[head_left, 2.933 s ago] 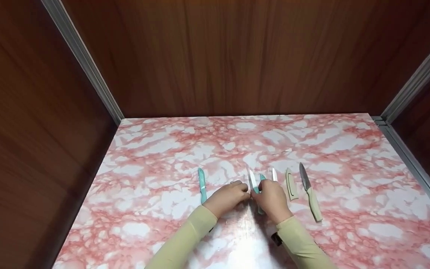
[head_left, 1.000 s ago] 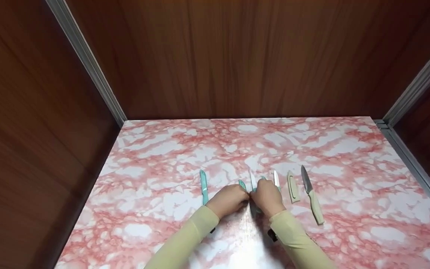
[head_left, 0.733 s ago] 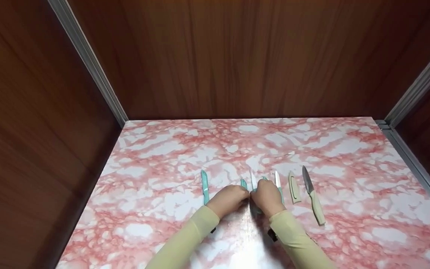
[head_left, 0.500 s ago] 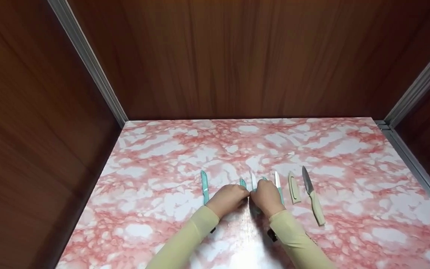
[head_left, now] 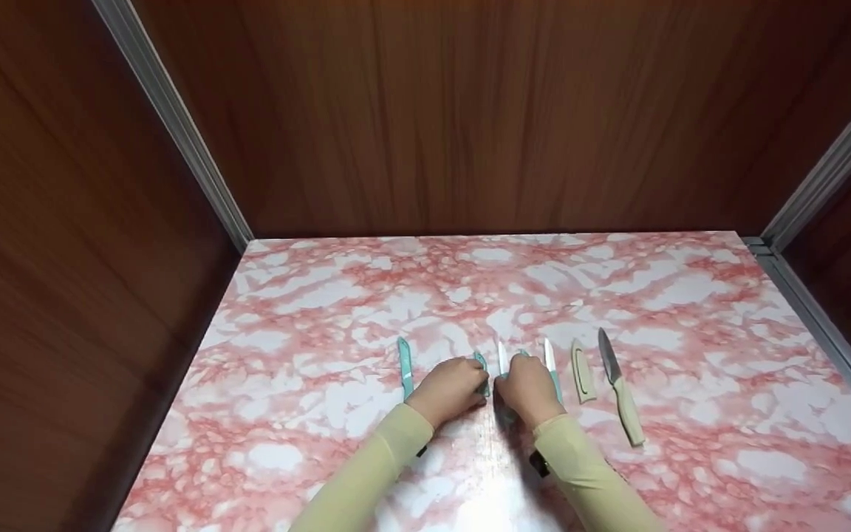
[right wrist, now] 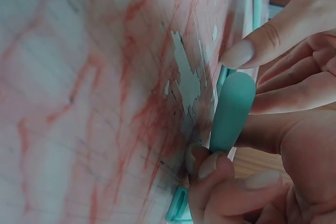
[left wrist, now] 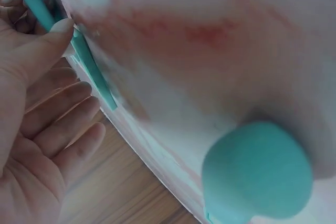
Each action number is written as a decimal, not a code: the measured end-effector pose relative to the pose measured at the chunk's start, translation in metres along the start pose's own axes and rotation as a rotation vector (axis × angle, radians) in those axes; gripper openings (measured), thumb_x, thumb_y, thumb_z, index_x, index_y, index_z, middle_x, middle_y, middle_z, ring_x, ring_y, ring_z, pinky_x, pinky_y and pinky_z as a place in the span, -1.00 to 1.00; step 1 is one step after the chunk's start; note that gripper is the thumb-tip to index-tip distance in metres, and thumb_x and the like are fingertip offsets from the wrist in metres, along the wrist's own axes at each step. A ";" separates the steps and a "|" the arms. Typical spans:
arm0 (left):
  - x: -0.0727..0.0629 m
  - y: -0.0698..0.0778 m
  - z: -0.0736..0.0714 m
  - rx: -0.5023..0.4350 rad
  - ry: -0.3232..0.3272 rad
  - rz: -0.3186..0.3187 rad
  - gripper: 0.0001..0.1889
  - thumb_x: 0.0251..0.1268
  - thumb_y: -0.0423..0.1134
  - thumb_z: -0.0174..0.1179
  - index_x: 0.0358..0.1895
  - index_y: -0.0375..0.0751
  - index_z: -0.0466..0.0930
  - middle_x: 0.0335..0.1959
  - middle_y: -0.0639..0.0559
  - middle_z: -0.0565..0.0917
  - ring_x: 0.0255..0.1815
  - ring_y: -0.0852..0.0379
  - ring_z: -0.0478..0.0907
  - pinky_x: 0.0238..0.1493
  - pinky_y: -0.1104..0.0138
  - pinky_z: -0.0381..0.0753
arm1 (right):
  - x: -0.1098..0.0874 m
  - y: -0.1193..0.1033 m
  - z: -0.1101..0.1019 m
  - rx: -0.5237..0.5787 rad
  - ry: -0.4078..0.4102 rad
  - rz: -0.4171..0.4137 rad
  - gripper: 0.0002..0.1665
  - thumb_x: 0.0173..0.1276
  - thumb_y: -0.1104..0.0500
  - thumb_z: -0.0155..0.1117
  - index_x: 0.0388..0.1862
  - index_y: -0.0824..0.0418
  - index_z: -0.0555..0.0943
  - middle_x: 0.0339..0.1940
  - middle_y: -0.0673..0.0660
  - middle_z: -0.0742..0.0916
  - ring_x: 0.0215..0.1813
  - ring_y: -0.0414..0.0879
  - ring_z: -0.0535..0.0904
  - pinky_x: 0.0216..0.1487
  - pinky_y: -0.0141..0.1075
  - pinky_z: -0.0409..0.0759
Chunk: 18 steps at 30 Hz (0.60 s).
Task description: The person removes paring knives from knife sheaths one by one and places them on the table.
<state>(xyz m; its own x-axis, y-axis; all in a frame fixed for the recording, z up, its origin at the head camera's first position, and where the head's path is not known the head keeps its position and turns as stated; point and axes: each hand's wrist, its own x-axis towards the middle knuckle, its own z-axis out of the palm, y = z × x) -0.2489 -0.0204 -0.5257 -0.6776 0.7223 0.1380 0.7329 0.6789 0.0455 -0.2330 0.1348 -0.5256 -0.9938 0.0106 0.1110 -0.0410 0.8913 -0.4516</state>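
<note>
In the head view my right hand (head_left: 530, 386) grips a small knife (head_left: 502, 357) by its teal handle, its pale blade pointing away from me. The handle's rounded end also shows in the right wrist view, the knife handle (right wrist: 232, 109) lying along the curled fingers. Beside it, my left hand (head_left: 449, 389) holds a teal knife sheath (head_left: 481, 360) with thumb and fingers, near the table top; the other left fingers hang loose in the left wrist view. Sheath and blade are apart, side by side. Another teal sheath (head_left: 524, 352) is mostly hidden behind the right hand.
A teal knife in its sheath (head_left: 405, 366) lies left of the left hand. To the right lie a bare teal-handled knife (head_left: 551, 360), a cream sheath (head_left: 583, 371) and a larger cream-handled knife (head_left: 623, 403). Wood-look panels (head_left: 440, 118) border the marbled table (head_left: 307, 288).
The hands close in together, with the knife's blade drawing back slightly toward the person. Most recently the left hand shifts a little left, away from the right, uncovering more of the teal sheath.
</note>
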 end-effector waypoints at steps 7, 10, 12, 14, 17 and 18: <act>0.000 0.000 0.003 0.023 0.016 -0.002 -0.82 0.15 -0.06 0.35 -0.47 -0.02 0.60 -0.37 0.17 0.56 -0.41 0.16 0.52 -0.25 0.35 0.55 | 0.001 0.000 -0.001 0.004 -0.015 0.018 -0.74 0.16 0.22 0.31 -0.60 0.33 0.50 -0.62 0.26 0.56 -0.57 0.10 0.52 -0.56 -0.07 0.47; 0.001 0.000 0.004 0.012 0.031 0.002 -0.86 0.17 -0.11 0.34 -0.46 -0.02 0.62 -0.37 0.16 0.56 -0.41 0.15 0.52 -0.23 0.34 0.55 | 0.002 0.001 -0.001 0.009 -0.020 0.024 -0.74 0.16 0.21 0.31 -0.60 0.33 0.50 -0.60 0.26 0.57 -0.55 0.11 0.53 -0.55 -0.06 0.48; 0.001 -0.001 0.004 0.006 0.037 0.004 -0.88 0.17 -0.14 0.33 -0.46 -0.03 0.63 -0.37 0.16 0.55 -0.41 0.15 0.52 -0.23 0.34 0.54 | 0.002 0.001 -0.001 0.011 -0.022 0.029 -0.74 0.16 0.21 0.31 -0.60 0.33 0.50 -0.59 0.26 0.58 -0.55 0.11 0.53 -0.55 -0.06 0.48; 0.002 -0.001 0.005 0.004 0.038 0.005 -0.88 0.18 -0.14 0.32 -0.46 -0.03 0.63 -0.38 0.17 0.54 -0.42 0.17 0.50 -0.23 0.35 0.53 | 0.002 0.001 -0.001 0.003 -0.025 0.030 -0.74 0.16 0.20 0.32 -0.59 0.33 0.50 -0.59 0.26 0.58 -0.54 0.10 0.54 -0.54 -0.05 0.49; 0.003 -0.002 0.005 0.001 0.034 0.004 -0.86 0.18 -0.13 0.33 -0.47 -0.02 0.62 -0.41 0.18 0.52 -0.46 0.20 0.47 -0.27 0.38 0.52 | 0.003 0.002 0.000 -0.019 -0.044 0.043 -0.73 0.18 0.17 0.32 -0.55 0.34 0.52 -0.57 0.27 0.60 -0.53 0.10 0.55 -0.54 -0.05 0.50; 0.003 -0.001 0.005 0.000 0.034 0.004 -0.86 0.19 -0.13 0.33 -0.47 -0.02 0.62 -0.42 0.18 0.52 -0.47 0.20 0.46 -0.28 0.39 0.51 | 0.003 0.002 0.000 -0.029 -0.048 0.048 -0.72 0.18 0.16 0.32 -0.54 0.35 0.53 -0.57 0.27 0.60 -0.52 0.11 0.56 -0.54 -0.03 0.51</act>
<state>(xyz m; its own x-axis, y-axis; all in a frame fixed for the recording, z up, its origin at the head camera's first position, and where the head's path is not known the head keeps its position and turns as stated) -0.2527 -0.0182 -0.5308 -0.6721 0.7203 0.1713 0.7357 0.6758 0.0448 -0.2361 0.1365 -0.5262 -0.9984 0.0325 0.0470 0.0092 0.9029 -0.4298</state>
